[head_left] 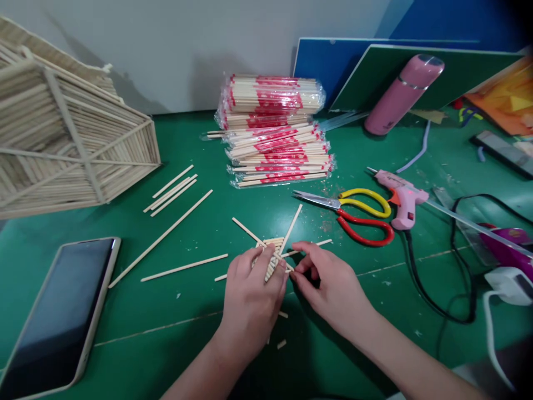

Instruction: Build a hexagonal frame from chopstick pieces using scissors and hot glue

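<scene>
A small piece built of wooden sticks (271, 269) lies on the green table, with several longer sticks crossing and jutting out of it. My left hand (252, 294) is closed over this piece from the near left and hides much of it. At its right side, my right hand (331, 283) pinches the end of a thin wooden stick (290, 269) between thumb and forefinger. One stick (292, 225) points up and away from the piece. A short cut-off bit (282, 344) lies in front of my hands.
Loose sticks (179, 268) lie left, near a phone (58, 316) and a large stick-built structure (75, 133). Wrapped chopsticks (277, 139) are stacked behind. To the right are scissors (366, 216), a pink glue gun (402, 194) with a cable, a pink flask (403, 94) and a white plug (508, 285).
</scene>
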Demonstrator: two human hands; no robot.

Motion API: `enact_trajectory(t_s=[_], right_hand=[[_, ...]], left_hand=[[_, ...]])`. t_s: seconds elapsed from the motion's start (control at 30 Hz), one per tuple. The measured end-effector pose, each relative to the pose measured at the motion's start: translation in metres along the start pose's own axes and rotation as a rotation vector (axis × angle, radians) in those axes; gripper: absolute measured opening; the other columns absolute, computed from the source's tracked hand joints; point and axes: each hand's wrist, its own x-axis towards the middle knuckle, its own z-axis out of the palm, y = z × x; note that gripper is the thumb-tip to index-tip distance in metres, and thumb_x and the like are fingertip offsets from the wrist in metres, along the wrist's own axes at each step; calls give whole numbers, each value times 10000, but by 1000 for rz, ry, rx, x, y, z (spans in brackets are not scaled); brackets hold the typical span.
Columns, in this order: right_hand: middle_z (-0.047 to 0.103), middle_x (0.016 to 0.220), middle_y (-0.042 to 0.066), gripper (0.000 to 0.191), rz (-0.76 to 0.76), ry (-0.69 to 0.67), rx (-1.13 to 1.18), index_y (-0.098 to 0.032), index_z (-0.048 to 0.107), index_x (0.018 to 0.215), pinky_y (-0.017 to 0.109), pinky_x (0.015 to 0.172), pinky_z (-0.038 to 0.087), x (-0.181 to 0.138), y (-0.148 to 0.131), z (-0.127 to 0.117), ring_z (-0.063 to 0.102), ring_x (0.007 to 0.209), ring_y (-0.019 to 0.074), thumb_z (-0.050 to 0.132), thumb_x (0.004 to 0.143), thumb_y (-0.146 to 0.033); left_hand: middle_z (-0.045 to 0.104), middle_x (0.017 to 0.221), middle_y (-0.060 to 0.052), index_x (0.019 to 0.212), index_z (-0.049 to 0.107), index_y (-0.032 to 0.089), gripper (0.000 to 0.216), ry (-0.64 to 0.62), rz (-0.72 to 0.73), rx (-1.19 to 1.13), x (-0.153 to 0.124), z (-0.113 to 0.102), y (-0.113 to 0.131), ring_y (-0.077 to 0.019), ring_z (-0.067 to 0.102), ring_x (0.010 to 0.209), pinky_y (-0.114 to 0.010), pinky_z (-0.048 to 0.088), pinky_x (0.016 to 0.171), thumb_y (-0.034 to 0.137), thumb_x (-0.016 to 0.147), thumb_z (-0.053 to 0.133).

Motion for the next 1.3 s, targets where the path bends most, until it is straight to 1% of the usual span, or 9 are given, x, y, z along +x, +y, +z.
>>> enact_trajectory(t_s=[0.1, 0.27, 0.43, 0.53, 0.67, 0.8, 0.9, 1.07, 1.3], right_hand=[[591, 689, -18, 351, 7, 4, 8, -201, 471, 1067, 258, 626, 405, 0, -1, 1, 538, 693, 142, 492, 726, -124], [586, 685, -27, 371, 11, -3, 6, -198, 458, 1079, 250, 625, 396, 0, -2, 0, 534, 686, 138, 489, 719, -114], [593, 683, -31, 366, 6, -1, 11, -194, 466, 1060, 244, 614, 388, 0, -3, -1, 537, 671, 134, 497, 704, -114], [592, 673, -32, 345, 1, 7, 12, -193, 471, 1039, 240, 597, 383, 1, -3, -1, 539, 657, 133, 497, 703, -115], [590, 664, -28, 337, -7, 9, 17, -188, 472, 1036, 240, 593, 384, 1, -3, -1, 537, 644, 132, 488, 707, -118], [595, 679, -27, 343, -5, 5, 25, -190, 465, 1049, 244, 604, 390, 0, -3, 0, 533, 642, 128, 482, 713, -122], [595, 672, -28, 333, -4, 12, 22, -193, 473, 1038, 246, 605, 391, 1, -3, -1, 533, 639, 128, 485, 712, -128], [592, 664, -34, 338, 13, -14, 18, -201, 474, 1038, 239, 597, 387, 3, -4, -2, 531, 637, 128, 487, 711, -119], [596, 670, -35, 328, 47, -39, -7, -208, 477, 1018, 240, 587, 393, 4, -4, -3, 528, 634, 132, 505, 705, -113]], left_hand=[[614, 1020, -105, 846, 644, 161, 154, 9, -3, 16, 0, 0, 1, -251, 502, 908, -417, 455, 739, 180, 761, 517], [596, 1065, -105, 914, 615, 166, 187, -5, 1, -19, -2, 1, 0, -253, 494, 958, -423, 435, 788, 192, 750, 527], [583, 1082, -114, 1066, 508, 115, 328, -80, -29, -114, -3, -4, -6, -240, 480, 994, -424, 411, 842, 192, 747, 509], [566, 1112, -106, 1103, 478, 122, 359, -138, -26, -159, -3, -10, -11, -227, 467, 1031, -411, 398, 870, 190, 751, 495], [537, 1168, -87, 1048, 543, 191, 285, -195, 24, -171, -4, -15, -14, -236, 459, 1062, -432, 377, 875, 189, 771, 479], [568, 1125, -83, 923, 616, 226, 203, -156, 35, -141, -4, -17, -13, -252, 476, 1033, -448, 387, 820, 186, 781, 477], [580, 1103, -89, 907, 628, 226, 200, -122, 41, -130, -4, -17, -12, -256, 476, 1026, -443, 389, 802, 184, 775, 484], [584, 1093, -77, 904, 626, 234, 212, -130, 37, -130, -2, -16, -12, -255, 479, 1001, -433, 381, 779, 168, 763, 482], [629, 979, -74, 942, 582, 166, 213, -129, -72, -156, 7, -14, -8, -227, 506, 899, -417, 356, 792, 235, 754, 512]])
